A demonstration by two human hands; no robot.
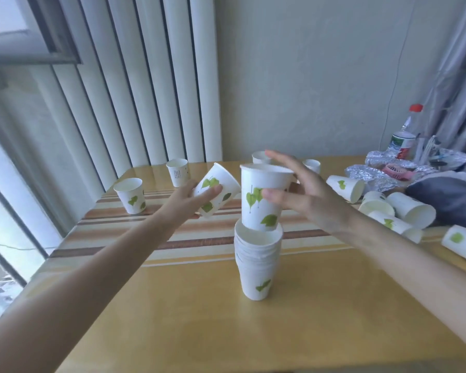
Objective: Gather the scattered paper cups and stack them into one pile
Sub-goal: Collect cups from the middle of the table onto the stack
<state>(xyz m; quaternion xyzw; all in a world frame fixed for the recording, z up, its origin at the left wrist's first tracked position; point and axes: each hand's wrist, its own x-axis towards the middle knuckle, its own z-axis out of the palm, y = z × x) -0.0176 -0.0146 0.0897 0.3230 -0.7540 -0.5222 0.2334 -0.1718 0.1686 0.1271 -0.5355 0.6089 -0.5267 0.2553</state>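
Note:
A stack of white leaf-print paper cups [256,265] stands mid-table. A single cup [261,184] sits upright with its base just inside the stack's mouth. My right hand [307,192] holds this cup, with the thumb on its front and the fingers spread behind the rim. My left hand [191,200] grips another cup [221,187], tilted to the right, above the table left of the stack. Loose cups stand at the far left [131,195] and behind it [177,172]. Several more lie on their sides at the right [346,187], [412,210].
The wooden table [253,332] carries a striped runner [113,230]. Crumpled foil [374,173], a pink fan [394,170] and a red-capped bottle [406,135] crowd the far right corner. A dark cloth [447,197] lies at the right edge. Window and blinds are on the left.

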